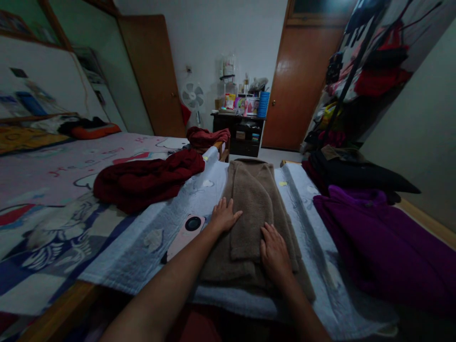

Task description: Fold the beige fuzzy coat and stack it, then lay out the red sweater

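A brown fleecy garment (251, 199) lies partly folded on a pale blue cloth (137, 254), one sleeve laid down along its middle. My left hand (225, 216) rests flat on its left side, fingers stretched out. On the lower right part, my right hand (275, 249) lies on the fabric with its fingers extended and slightly bent. Neither hand grips anything. Just left of my left forearm is a pink phone (187, 233) with a round black camera ring, lying face down.
A dark red garment (149, 180) lies to the left, beside the patterned bed (81, 166). At right are a purple garment (384, 237) and a stack of dark clothes (359, 166). Farther back stand a white fan (193, 96) and a black cabinet (231, 128).
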Action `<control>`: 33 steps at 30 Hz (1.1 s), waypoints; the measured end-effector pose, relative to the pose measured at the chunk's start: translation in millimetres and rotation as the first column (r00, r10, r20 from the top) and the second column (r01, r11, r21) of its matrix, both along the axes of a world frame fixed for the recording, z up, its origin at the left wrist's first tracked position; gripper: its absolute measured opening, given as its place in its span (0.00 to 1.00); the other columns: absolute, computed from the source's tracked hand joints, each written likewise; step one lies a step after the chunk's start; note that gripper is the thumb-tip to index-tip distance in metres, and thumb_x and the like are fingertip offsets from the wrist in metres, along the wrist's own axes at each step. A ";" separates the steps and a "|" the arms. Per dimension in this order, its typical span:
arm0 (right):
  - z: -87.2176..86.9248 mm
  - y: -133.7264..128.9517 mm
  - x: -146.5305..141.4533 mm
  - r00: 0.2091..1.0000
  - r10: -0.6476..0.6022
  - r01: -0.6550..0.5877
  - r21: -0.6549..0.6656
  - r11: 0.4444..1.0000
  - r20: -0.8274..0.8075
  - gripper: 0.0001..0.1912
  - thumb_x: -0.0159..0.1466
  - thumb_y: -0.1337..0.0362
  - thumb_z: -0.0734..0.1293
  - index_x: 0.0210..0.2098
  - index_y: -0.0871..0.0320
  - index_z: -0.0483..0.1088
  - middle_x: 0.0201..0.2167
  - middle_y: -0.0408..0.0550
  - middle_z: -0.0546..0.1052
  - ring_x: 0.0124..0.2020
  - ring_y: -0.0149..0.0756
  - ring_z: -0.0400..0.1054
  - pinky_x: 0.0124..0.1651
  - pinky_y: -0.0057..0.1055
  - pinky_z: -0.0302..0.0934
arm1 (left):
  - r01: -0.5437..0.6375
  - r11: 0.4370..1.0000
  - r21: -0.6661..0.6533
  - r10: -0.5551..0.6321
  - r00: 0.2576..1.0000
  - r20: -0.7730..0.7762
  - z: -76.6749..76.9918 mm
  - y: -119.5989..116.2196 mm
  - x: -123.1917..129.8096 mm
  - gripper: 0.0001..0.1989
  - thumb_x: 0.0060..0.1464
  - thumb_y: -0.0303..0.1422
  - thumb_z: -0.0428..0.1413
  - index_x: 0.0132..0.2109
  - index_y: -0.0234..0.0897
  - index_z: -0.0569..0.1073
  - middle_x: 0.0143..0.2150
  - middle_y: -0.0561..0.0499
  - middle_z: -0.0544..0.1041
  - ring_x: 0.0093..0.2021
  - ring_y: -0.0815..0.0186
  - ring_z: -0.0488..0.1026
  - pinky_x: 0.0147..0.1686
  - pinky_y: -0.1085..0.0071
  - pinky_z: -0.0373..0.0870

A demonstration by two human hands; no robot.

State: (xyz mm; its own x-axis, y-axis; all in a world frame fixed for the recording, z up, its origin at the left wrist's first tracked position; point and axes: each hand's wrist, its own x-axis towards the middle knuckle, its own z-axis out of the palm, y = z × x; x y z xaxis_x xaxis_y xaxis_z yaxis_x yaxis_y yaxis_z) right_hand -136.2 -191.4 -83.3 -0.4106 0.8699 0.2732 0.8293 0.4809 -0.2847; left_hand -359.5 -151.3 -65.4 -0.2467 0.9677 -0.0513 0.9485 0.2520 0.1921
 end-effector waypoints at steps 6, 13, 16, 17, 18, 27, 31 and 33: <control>-1.2 -0.6 0.6 1.000 0.007 -0.007 0.011 1.000 0.000 0.24 0.66 0.69 0.54 0.60 0.63 0.65 0.65 0.53 0.63 0.67 0.43 0.52 0.67 0.43 0.47 | -0.019 0.998 0.060 0.019 1.000 0.004 -8.2 15.7 -4.2 0.38 0.62 0.55 0.39 0.70 0.33 0.50 0.70 0.31 0.52 0.70 0.48 0.49 0.63 0.47 0.50; -3.7 0.4 1.1 1.000 0.010 -0.010 0.018 1.000 -0.014 0.24 0.66 0.68 0.54 0.60 0.61 0.65 0.65 0.52 0.63 0.67 0.43 0.52 0.67 0.43 0.48 | 0.228 0.921 0.317 -0.206 0.973 -0.099 -1.1 7.1 7.7 0.28 0.61 0.31 0.50 0.67 0.42 0.57 0.72 0.43 0.50 0.71 0.54 0.44 0.66 0.47 0.44; -5.0 0.5 1.0 1.000 0.011 -0.010 0.027 1.000 -0.025 0.24 0.66 0.68 0.54 0.59 0.61 0.65 0.64 0.52 0.63 0.67 0.43 0.52 0.66 0.43 0.49 | 0.400 0.836 0.375 -0.411 0.910 -0.055 5.1 -7.0 18.7 0.24 0.57 0.23 0.50 0.60 0.40 0.67 0.69 0.46 0.57 0.69 0.58 0.50 0.66 0.55 0.49; -5.6 0.7 1.0 1.000 0.010 -0.009 0.029 1.000 -0.029 0.24 0.66 0.68 0.54 0.59 0.61 0.65 0.64 0.52 0.64 0.67 0.43 0.52 0.66 0.44 0.49 | 0.443 0.810 0.386 -0.470 0.882 -0.025 7.2 -13.1 22.8 0.21 0.57 0.23 0.50 0.57 0.39 0.70 0.66 0.46 0.61 0.67 0.59 0.54 0.64 0.58 0.53; -6.2 0.9 1.1 0.999 0.008 -0.007 0.032 0.999 -0.034 0.24 0.66 0.67 0.54 0.59 0.61 0.65 0.64 0.52 0.64 0.67 0.43 0.52 0.66 0.44 0.49 | 0.478 0.787 0.391 -0.522 0.853 0.008 9.2 -19.8 26.9 0.18 0.57 0.23 0.50 0.54 0.39 0.72 0.63 0.46 0.66 0.63 0.60 0.59 0.62 0.61 0.57; -9.0 2.8 1.9 0.998 0.019 -0.017 0.052 0.999 -0.051 0.22 0.66 0.66 0.55 0.58 0.61 0.66 0.63 0.53 0.65 0.66 0.43 0.54 0.66 0.43 0.50 | 0.536 0.759 0.369 -0.616 0.775 0.141 14.3 -71.8 49.9 0.12 0.56 0.25 0.52 0.45 0.40 0.74 0.47 0.49 0.73 0.48 0.62 0.67 0.51 0.63 0.65; -9.2 2.2 1.9 0.998 0.022 -0.018 0.069 0.997 -0.057 0.22 0.67 0.67 0.55 0.58 0.61 0.66 0.63 0.53 0.66 0.66 0.42 0.54 0.66 0.43 0.50 | 0.510 0.758 0.408 -0.612 0.772 0.172 14.8 -82.7 53.6 0.11 0.57 0.27 0.53 0.47 0.39 0.74 0.50 0.49 0.73 0.51 0.61 0.66 0.55 0.63 0.63; -9.2 2.4 2.2 0.998 0.030 -0.026 0.075 0.997 -0.057 0.22 0.67 0.67 0.55 0.58 0.62 0.66 0.62 0.54 0.66 0.66 0.42 0.54 0.65 0.43 0.50 | 0.513 0.755 0.408 -0.613 0.773 0.164 17.7 -86.9 55.6 0.11 0.58 0.28 0.53 0.48 0.38 0.74 0.51 0.48 0.74 0.52 0.61 0.66 0.57 0.63 0.62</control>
State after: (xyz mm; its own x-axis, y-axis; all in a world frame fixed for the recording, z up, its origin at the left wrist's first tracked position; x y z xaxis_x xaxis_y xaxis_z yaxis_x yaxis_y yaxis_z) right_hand -134.1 -189.0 -92.5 -0.4164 0.8346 0.3606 0.7982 0.5255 -0.2946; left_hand -303.9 -238.1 -47.8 0.3248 0.8940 0.3086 0.7902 -0.4358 0.4310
